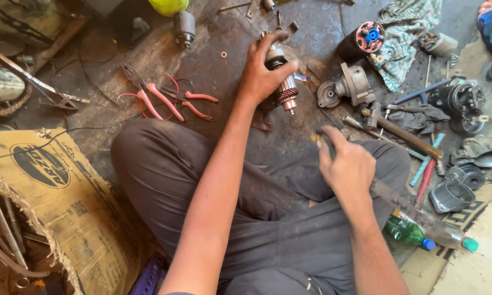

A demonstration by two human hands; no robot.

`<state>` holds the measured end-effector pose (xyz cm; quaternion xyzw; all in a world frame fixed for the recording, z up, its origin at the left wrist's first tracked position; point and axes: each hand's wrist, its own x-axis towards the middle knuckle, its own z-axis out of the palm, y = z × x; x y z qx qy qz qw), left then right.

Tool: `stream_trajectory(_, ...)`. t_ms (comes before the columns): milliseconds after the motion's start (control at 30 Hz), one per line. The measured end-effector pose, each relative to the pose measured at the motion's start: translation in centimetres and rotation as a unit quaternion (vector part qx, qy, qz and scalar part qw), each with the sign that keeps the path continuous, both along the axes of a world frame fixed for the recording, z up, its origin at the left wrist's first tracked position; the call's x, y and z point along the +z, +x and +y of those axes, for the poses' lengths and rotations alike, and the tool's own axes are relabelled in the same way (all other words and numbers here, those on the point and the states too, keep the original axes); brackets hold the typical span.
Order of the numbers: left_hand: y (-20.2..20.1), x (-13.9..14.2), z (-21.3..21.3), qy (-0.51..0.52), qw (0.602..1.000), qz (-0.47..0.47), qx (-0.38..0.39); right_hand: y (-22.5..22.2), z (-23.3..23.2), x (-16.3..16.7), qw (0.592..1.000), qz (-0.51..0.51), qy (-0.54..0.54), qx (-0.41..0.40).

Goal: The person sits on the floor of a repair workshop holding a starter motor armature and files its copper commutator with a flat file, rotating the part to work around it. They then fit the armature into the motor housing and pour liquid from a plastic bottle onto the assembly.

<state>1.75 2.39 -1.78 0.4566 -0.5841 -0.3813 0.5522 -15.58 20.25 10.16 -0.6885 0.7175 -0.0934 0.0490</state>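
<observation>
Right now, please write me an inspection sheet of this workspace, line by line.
Surface: dark, greasy floor.
Job's things: motor armature; blurred thin tool.
Clutter: pink-handled pliers, hammer, motor housing, rag, green bottle, cardboard.
Grippers: left hand grips the armature; right hand holds the tool.
Cables: thin wire.
Surroundings: nothing seen.

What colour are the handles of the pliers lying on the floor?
The pliers have pinkish-red handles, seen in the head view, lying left of the left hand.
</observation>
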Motion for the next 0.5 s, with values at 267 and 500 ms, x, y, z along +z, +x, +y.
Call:
stream_trajectory(267,-1.3,0.7,0.5,0.018,0.993,-0.092,0.077,2.6,-5.0,2.0,0.991,-0.043,-0.11,0.069)
stream_trajectory(500,-1.6,0.4,0.4,0.011,0.994,-0.062,0.084,3.5,-6.2,2.0,0.993,-0.005,-0.089,0.077)
